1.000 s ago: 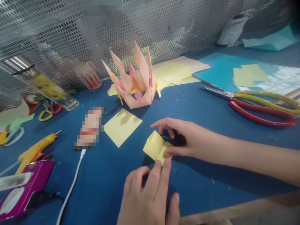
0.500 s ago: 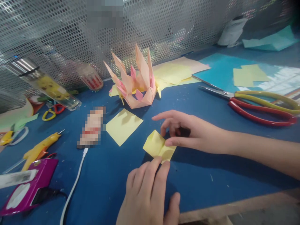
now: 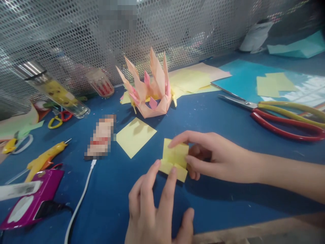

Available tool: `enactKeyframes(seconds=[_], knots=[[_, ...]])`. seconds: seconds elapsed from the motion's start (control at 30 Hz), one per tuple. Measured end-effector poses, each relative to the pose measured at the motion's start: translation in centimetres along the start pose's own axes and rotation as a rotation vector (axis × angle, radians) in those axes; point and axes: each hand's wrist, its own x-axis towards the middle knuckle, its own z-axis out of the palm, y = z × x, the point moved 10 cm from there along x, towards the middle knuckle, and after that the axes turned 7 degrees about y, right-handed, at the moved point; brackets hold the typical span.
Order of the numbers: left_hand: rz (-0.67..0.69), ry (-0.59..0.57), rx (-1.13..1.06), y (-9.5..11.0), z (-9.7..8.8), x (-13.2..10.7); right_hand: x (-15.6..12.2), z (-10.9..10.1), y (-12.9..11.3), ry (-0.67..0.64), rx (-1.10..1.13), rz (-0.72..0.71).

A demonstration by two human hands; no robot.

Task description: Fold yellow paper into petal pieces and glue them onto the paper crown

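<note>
"On the blue table (image 3: 218, 213), where is the folded yellow paper (image 3: 179, 154)?"

"Right between the two hands. It has a crease going across it, with a big part on top and a thin strip below."

"What is the left hand (image 3: 152, 213) doing?"

"Its fingers are spread wide. Two fingertips touch the low strip, and the thumb sticks out over the table, away from the paper."

"And the right hand (image 3: 215, 156)?"

"Its pointing finger bends over the top part. The thumb is at the right side, apart from that finger. I can't tell if they squeeze the paper."

"What else is close?"

"A flat yellow square (image 3: 135, 137) lies to the left. Behind it stands a pointy peach paper crown (image 3: 163, 106). Big scissors (image 3: 256, 106) with red and yellow handles lie off to the right."
</note>
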Motion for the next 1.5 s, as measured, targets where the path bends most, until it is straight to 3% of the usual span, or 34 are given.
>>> enactKeyframes(seconds=[0.07,0.17,0.33,0.47,0.6,0.7,0.83,0.93,1.03,1.17,1.4,1.5], knots=[[-0.007,-0.036,-0.011,0.0,0.4,0.0,-0.1,0.2,0.0,-0.043,-0.045,0.0],[0.014,-0.061,-0.027,0.1,0.8,0.0,-0.1,-0.2,-0.9,-0.072,-0.168,-0.137],[0.076,-0.056,-0.048,0.2,0.7,0.1,-0.2,-1.1,-1.4,-0.029,-0.416,-0.31],[0.15,-0.07,-0.039,0.3,0.8,0.1,-0.6,-1.0,-2.6,0.024,-0.612,-0.542],[0.131,-0.068,-0.001,0.2,0.8,0.2,-1.6,-0.9,-3.9,0.073,-0.788,-0.762],[0.079,-0.068,0.038,-0.1,0.8,0.2,-2.2,-0.1,-4.2,0.026,-0.873,-0.819],[0.107,-0.11,0.032,0.3,1.2,0.2,-2.8,2.4,-3.6,-0.179,-0.901,-0.814],[0.133,-0.119,-0.015,0.7,1.3,0.1,-2.8,3.2,-3.4,-0.262,-0.825,-0.761],[0.103,-0.127,-0.042,0.5,1.4,0.1,-2.3,2.4,-3.0,-0.307,-0.598,-0.605],[0.166,-0.134,-0.028,0.7,1.4,0.1,-1.3,0.6,-1.4,-0.331,-0.351,-0.305],[0.157,-0.17,-0.039,0.7,1.6,0.4,-0.5,0.5,-1.2,-0.382,-0.292,-0.316],[0.086,-0.176,-0.074,0.6,1.8,0.6,-0.2,0.2,-0.9,-0.333,-0.271,-0.283]])
